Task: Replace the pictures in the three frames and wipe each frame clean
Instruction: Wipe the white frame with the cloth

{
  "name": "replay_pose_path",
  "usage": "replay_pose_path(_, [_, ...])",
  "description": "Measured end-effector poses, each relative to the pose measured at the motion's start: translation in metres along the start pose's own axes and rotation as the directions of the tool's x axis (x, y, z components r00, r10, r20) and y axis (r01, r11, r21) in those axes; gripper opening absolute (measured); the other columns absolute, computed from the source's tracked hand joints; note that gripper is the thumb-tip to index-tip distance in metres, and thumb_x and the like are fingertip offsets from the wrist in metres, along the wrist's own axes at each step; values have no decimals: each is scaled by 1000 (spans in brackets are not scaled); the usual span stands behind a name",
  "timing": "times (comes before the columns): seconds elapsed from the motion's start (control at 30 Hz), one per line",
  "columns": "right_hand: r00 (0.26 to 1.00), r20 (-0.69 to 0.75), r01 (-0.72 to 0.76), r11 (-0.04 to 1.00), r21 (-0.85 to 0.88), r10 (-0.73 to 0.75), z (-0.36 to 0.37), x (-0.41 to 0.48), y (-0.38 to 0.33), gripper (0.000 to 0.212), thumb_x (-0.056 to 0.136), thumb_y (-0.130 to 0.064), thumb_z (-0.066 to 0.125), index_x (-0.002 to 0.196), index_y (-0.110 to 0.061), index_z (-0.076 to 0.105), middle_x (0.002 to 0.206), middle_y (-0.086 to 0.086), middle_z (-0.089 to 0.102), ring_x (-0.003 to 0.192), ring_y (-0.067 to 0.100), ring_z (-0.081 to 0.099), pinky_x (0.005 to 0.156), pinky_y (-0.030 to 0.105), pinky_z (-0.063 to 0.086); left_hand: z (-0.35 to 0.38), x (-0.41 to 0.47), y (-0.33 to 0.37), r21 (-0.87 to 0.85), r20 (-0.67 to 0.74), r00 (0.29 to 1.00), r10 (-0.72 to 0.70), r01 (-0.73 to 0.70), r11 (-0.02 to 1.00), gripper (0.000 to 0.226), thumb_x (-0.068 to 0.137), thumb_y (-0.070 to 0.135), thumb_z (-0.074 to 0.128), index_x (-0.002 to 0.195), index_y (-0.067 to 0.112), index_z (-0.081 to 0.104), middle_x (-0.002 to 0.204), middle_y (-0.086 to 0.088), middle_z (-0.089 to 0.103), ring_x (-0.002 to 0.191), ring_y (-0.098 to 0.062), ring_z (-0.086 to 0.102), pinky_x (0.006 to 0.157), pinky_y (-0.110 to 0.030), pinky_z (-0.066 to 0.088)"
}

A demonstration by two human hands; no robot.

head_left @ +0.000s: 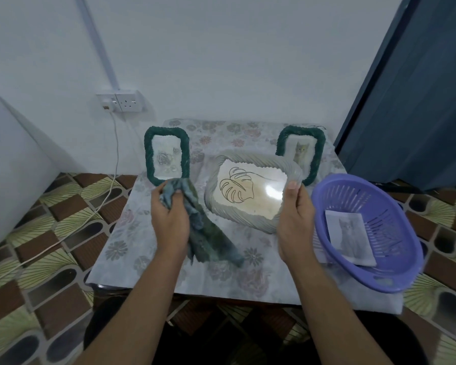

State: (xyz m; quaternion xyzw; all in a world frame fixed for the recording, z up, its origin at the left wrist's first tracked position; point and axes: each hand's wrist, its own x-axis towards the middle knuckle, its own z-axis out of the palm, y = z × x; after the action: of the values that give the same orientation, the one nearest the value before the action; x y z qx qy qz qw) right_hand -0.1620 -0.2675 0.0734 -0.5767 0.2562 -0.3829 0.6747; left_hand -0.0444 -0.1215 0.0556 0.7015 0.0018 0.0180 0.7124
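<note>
While the white frame is being wiped: it is held tilted between the two hands above the table, with the leaf picture facing up; whether its lower edge rests on the table cannot be told.
Right hand: the frame's right edge is pinched, with the thumb laid on the front rim and the fingers hidden behind.
Left hand: the fingers are curled tightly round the bunched cloth, whose tail hangs towards the table; the glass is not yet touched.
Wiping, as judged: the cloth is best spread flat and drawn across the glare-streaked glass, then along the ridged rim, against a firm right-hand grip.
Left green frame: stood upright at the back.
Right green frame: stood upright, partly hidden behind the white frame.
Basket: a cat picture is laid inside.
</note>
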Motion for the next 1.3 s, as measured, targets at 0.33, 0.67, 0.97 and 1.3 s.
replay_pose_path(0.33, [959,-75,-256,951,176,272,-8,4,16,22,107,-23,44,101,-24,65,85,-14,77,82,5,73,69,25,57,-29,20,-77,684,261,965,-29,-164,711,41,86,17,69,125,10,59,121,-16,53,99,-29,55,83,-34,43])
replay_pose_path(0.67, [865,-14,-479,835,271,501,-2,0,20,22,104,-22,47,114,-14,65,113,11,73,101,28,70,85,44,58,-18,14,-53,504,477,863,165,-422,753,95,80,22,77,156,27,20,156,-11,25,143,-29,19,110,-59,26])
replay_pose_path(0.97, [722,191,-691,683,236,665,-20,8,10,16,94,-12,54,106,-5,62,92,10,73,77,19,69,58,25,58,-11,23,-16,9,567,668,483,-591,807,47,74,33,76,118,31,59,133,-13,53,139,-25,38,108,-56,40])
replay_pose_path(1.3, [718,384,-661,742,111,581,-31,3,9,39,107,-27,37,124,-7,65,103,12,72,88,25,69,74,39,57,10,5,23,23,526,837,149,-189,982,54,58,40,88,98,14,63,87,8,68,80,-4,65,69,-23,53])
